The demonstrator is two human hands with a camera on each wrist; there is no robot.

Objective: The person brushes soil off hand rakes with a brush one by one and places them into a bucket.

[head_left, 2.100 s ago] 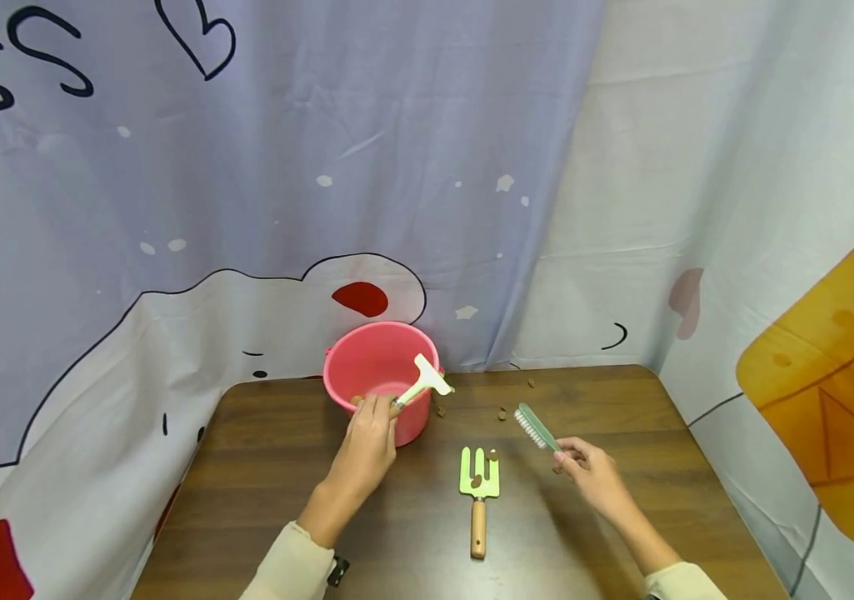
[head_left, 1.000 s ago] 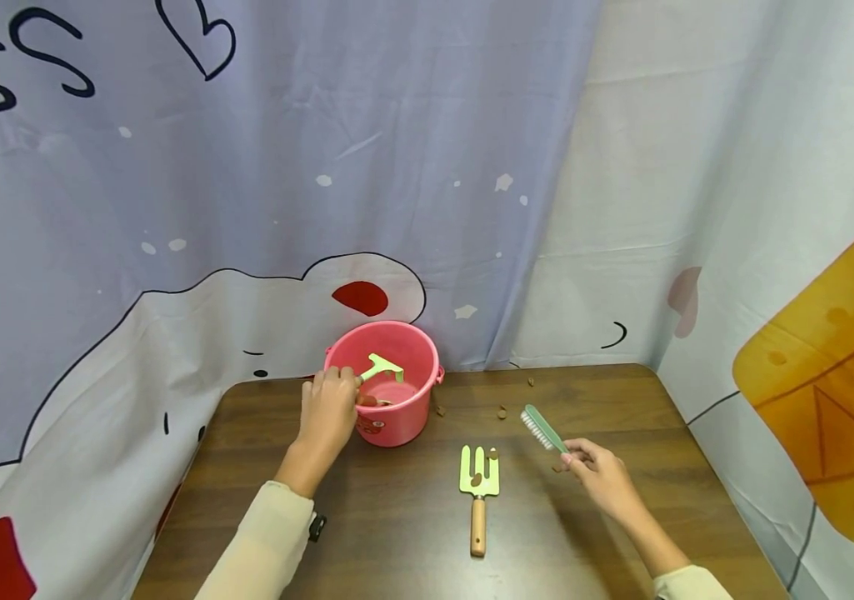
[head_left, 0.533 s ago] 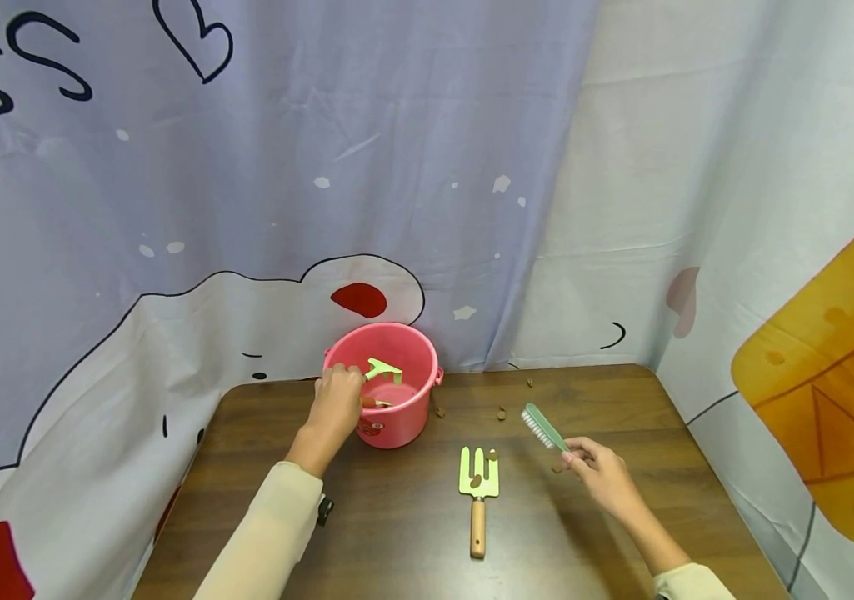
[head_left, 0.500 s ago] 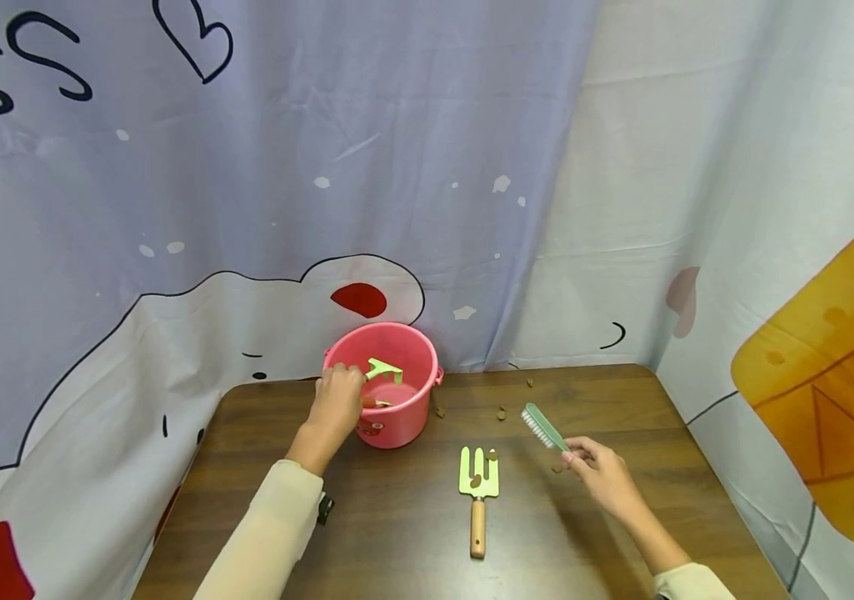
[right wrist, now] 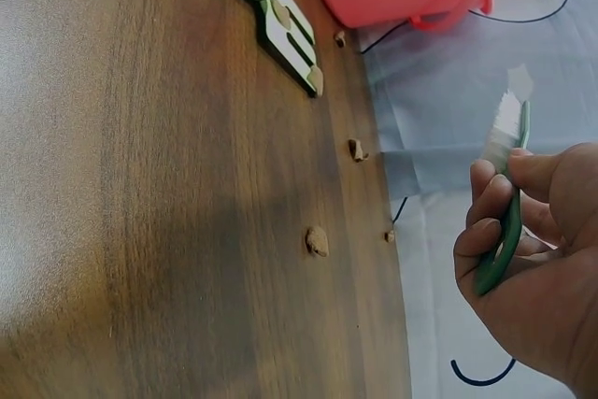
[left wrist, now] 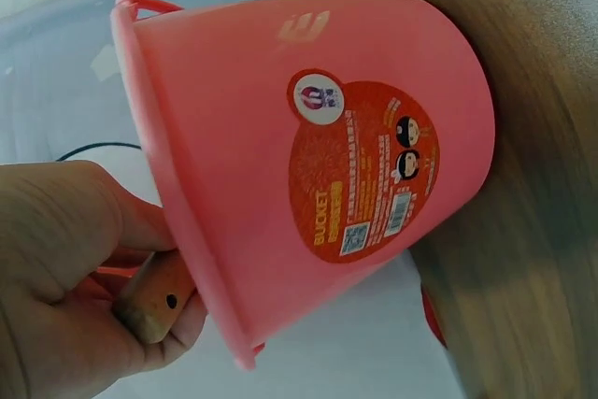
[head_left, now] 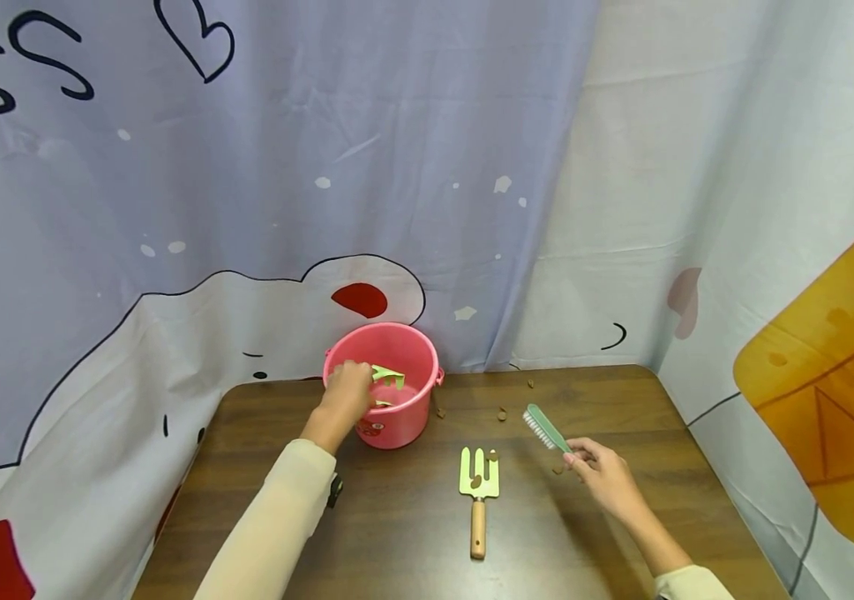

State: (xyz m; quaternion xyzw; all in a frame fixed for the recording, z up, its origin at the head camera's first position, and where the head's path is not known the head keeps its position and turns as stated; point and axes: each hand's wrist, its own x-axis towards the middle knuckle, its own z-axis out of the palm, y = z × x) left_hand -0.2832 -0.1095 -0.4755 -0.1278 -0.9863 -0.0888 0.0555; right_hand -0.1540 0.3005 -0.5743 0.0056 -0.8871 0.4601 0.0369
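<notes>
My left hand (head_left: 346, 400) is at the near left rim of a pink bucket (head_left: 406, 425), gripping a small hand rake (head_left: 389, 374) by its wooden handle (left wrist: 154, 301). The rake's light green toothed head lies inside the bucket, below the rim. In the left wrist view, fingers and thumb wrap the handle's end right beside the rim. My right hand (head_left: 602, 479) holds a green brush (head_left: 544, 427) with white bristles above the table; its fingers curl round the brush handle in the right wrist view. A light green garden fork (head_left: 478, 500) lies between the hands.
Another light green piece (head_left: 382, 404) shows low in the bucket. Several small brown bits, such as one brown piece (right wrist: 317, 241), are scattered over the wooden table (head_left: 397, 533) and on the fork. A printed curtain (head_left: 262, 200) hangs behind the table's back edge.
My left hand has lowered the rake from above the bucket's front into the bucket, moving left, then slightly right again. The right hand with the brush has barely shifted.
</notes>
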